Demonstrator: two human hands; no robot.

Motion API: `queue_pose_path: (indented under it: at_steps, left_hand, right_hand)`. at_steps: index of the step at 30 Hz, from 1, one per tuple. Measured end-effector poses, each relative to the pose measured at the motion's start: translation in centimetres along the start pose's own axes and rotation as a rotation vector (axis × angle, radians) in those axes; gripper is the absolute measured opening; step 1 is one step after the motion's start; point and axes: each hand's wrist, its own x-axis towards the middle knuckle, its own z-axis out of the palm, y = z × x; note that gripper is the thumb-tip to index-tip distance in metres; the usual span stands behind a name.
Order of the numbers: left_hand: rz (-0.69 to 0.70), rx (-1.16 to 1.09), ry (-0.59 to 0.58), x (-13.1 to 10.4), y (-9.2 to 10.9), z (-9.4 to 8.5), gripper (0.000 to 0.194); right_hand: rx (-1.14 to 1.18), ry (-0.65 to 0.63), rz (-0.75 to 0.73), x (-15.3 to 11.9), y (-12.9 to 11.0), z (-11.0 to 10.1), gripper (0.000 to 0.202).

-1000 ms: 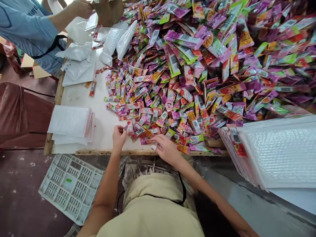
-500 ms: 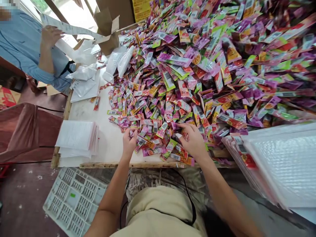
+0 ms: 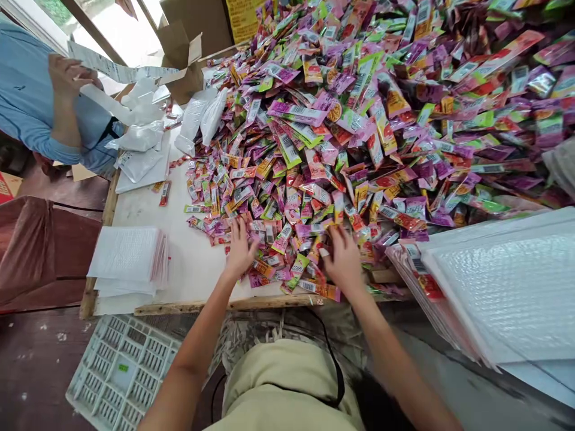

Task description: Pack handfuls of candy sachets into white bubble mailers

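Note:
A heap of small stick-shaped sachets (image 3: 314, 143) in purple, pink, green and orange wrappers spreads over the table. At its near edge my left hand (image 3: 240, 251) reaches in palm down, fingers apart over the sachets, holding nothing that I can see. My right hand (image 3: 344, 260) rests on the sachets a little to the right, thumb away from the bent fingers. A purple and yellow sachet (image 3: 312, 229) lies at its fingertips. An orange sachet (image 3: 318, 288) lies just in front, by the table edge.
White bubble mailers (image 3: 123, 254) are stacked at the left, and a larger stack of bubble mailers (image 3: 507, 275) stands at the right. Another person (image 3: 40, 108) holds a paper strip (image 3: 108, 63) beside plastic bags (image 3: 139, 134). A grey plastic crate (image 3: 121, 371) sits below the wooden table edge (image 3: 188, 306).
My left hand's fingers have opened from a pinch and spread onto the sachets. My right hand's fingers have shifted among the sachets. The view has turned slightly right.

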Motion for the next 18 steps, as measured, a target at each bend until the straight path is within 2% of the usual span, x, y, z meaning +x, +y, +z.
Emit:
queue_pose_path:
  at_steps: [2,3,5,7,8,9,11,13,15,18]
  left_hand:
    - [0.026,0.029,-0.123,-0.3,0.2,0.8,0.081]
    - [0.04,0.024,-0.122,-0.4,0.4,0.9,0.078]
    - [0.057,-0.008,0.016,-0.4,1.1,0.2,0.067]
    - [0.044,-0.03,0.23,0.3,1.9,-0.7,0.06]
    - [0.021,-0.034,0.304,0.8,2.4,-0.9,0.063]
    - [-0.015,-0.041,0.328,1.5,3.0,-0.8,0.07]
    - [-0.122,-0.065,0.235,3.1,4.1,0.1,0.095]
    - [-0.248,-0.088,0.118,4.7,5.4,1.5,0.11]
    - [-0.312,-0.159,0.088,6.2,6.4,2.7,0.106]
    - [-0.218,-0.453,0.097,7.5,7.3,2.7,0.089]
  right_hand:
    - [0.035,-0.143,-0.046,-0.2,0.0,0.5,0.056]
    - [0.079,-0.185,-0.061,-0.3,0.0,0.3,0.054]
    - [0.176,-0.171,-0.05,-0.2,0.3,-0.8,0.045]
    - [0.24,-0.043,0.049,0.0,0.8,-1.8,0.037]
    - [0.262,0.032,0.112,0.3,1.0,-2.0,0.039]
    - [0.285,0.091,0.165,0.8,1.0,-1.8,0.047]
    - [0.364,0.131,0.218,2.0,0.4,-0.4,0.077]
    - [0.494,0.075,0.216,3.6,-1.0,2.0,0.102]
    - [0.676,-0.02,0.208,5.2,-3.0,4.2,0.104]
    - [0.964,-0.12,0.163,7.0,-5.6,5.9,0.091]
